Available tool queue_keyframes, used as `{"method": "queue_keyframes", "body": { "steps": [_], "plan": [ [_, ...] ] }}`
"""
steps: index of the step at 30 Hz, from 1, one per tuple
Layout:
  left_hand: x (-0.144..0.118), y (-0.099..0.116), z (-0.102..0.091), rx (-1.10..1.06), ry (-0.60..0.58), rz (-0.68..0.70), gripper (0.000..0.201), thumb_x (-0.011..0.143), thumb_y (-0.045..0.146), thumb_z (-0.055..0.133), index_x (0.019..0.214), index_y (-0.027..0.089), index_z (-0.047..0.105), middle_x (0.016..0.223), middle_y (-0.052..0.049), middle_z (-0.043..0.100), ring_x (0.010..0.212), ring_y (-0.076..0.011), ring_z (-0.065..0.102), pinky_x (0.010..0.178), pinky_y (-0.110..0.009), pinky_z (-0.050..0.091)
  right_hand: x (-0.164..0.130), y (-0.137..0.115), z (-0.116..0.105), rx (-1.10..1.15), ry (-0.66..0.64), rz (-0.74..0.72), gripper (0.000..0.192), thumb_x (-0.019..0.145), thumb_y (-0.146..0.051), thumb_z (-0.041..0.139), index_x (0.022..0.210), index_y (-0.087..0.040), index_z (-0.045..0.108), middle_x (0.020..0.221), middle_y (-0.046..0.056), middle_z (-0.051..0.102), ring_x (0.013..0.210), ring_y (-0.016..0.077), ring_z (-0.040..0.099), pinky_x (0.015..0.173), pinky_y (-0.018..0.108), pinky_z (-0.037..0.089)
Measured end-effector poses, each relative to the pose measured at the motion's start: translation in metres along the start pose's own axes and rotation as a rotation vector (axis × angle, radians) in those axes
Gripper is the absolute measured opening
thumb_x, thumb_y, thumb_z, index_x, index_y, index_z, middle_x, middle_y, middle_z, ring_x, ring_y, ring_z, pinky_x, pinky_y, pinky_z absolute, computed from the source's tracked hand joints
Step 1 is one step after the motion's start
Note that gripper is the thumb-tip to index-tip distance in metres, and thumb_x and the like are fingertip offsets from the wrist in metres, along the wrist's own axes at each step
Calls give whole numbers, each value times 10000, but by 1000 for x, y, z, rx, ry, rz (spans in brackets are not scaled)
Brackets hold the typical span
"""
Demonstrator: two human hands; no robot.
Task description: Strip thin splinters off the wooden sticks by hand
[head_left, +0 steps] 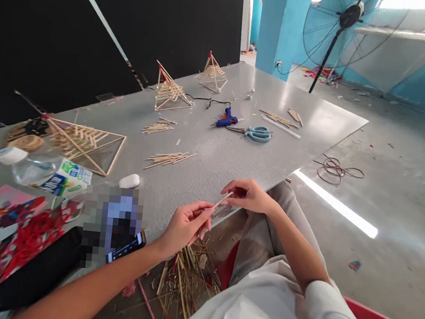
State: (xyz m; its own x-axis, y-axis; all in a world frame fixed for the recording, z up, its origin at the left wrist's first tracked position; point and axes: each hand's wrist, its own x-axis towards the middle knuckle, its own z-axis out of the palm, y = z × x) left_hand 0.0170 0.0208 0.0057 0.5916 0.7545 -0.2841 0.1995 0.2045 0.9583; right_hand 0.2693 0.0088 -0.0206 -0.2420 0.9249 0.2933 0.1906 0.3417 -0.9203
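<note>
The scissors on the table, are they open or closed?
Closed, as far as the head view shows: the scissors lie flat on the table by the blue glue gun, blades together in one narrow line.

scissors (257, 132), glue gun (227, 119), fan (341, 29)

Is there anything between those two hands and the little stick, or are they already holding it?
Nothing visible stands between them. The left hand and the right hand each pinch one end of the thin stick with their fingers, holding it just over the near edge of the grey table.
</note>
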Motion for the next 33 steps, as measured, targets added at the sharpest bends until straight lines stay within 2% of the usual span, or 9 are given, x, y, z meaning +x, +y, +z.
{"method": "queue_keyframes", "body": {
  "steps": [3, 5, 8, 13, 16, 18, 22, 26, 33],
  "plan": [
    [-3, -1, 1, 37, -8, 16, 565, 882, 647, 806, 1077, 123, 721, 646, 21, 648, 438, -87, 515, 312, -169, 333, -24, -2, -1, -64, 141, -33, 340, 975, -502, 792, 948, -164, 817, 717, -8, 661, 609, 106, 512, 572, 234, 418],
    [-5, -1, 2, 82, -19, 25, 524, 896, 614, 803, 1054, 120, 732, 639, 13, 656, 447, -86, 525, 343, -172, 355, -37, -6, -2, -142, 175, -92, 297, 1024, -456, 744, 994, -176, 838, 776, 24, 713, 648, 121, 558, 611, 251, 456],
    [-7, -1, 2, 135, -22, 48, 497, 913, 588, 790, 1051, 112, 748, 622, 8, 655, 457, -91, 535, 391, -184, 376, -46, -15, 0, -271, 176, -180, 282, 1099, -380, 635, 1125, -188, 840, 826, 52, 750, 713, 148, 624, 673, 279, 503],
    [-10, -1, -2, 267, -122, 107, 513, 995, 618, 684, 1037, 117, 783, 562, 22, 594, 474, -95, 497, 475, -204, 403, -49, -26, 16, -563, 173, -232, 321, 1146, -264, 484, 1224, -183, 785, 932, 94, 782, 824, 182, 686, 750, 312, 529],
    [-11, -2, -4, 352, -124, 151, 555, 1039, 639, 614, 888, 128, 771, 499, 42, 493, 459, -80, 395, 470, -203, 328, -47, -27, 30, -805, 140, -234, 309, 1141, -224, 460, 1208, -173, 758, 939, 104, 769, 832, 196, 672, 719, 315, 478],
    [-11, -4, -4, 375, -105, 187, 583, 1045, 643, 608, 779, 137, 723, 497, 46, 438, 473, -76, 356, 475, -208, 294, -46, -27, 37, -889, 131, -227, 300, 1139, -207, 454, 1192, -166, 746, 921, 100, 753, 813, 193, 653, 692, 313, 432],
    [-11, -10, -4, 373, -81, 254, 583, 1041, 624, 626, 707, 147, 658, 554, 50, 356, 507, -76, 307, 472, -217, 235, -46, -26, 43, -929, 149, -194, 291, 1135, -204, 454, 1172, -169, 741, 904, 88, 732, 803, 185, 636, 680, 308, 389],
    [-12, -15, -4, 416, -71, 321, 524, 1061, 531, 618, 712, 144, 669, 615, 40, 348, 555, -82, 281, 483, -218, 206, -51, -21, 50, -909, 201, -168, 272, 1113, -182, 474, 1178, -170, 738, 874, 70, 720, 778, 170, 647, 650, 292, 376],
    [-13, -14, 4, 536, 37, 415, 477, 1048, 447, 605, 725, 124, 743, 612, 35, 346, 577, -94, 281, 504, -223, 213, -52, 0, 82, -942, 427, -89, 287, 1109, -187, 460, 1274, -176, 695, 971, 109, 771, 838, 196, 697, 667, 285, 453]
  ]
}}
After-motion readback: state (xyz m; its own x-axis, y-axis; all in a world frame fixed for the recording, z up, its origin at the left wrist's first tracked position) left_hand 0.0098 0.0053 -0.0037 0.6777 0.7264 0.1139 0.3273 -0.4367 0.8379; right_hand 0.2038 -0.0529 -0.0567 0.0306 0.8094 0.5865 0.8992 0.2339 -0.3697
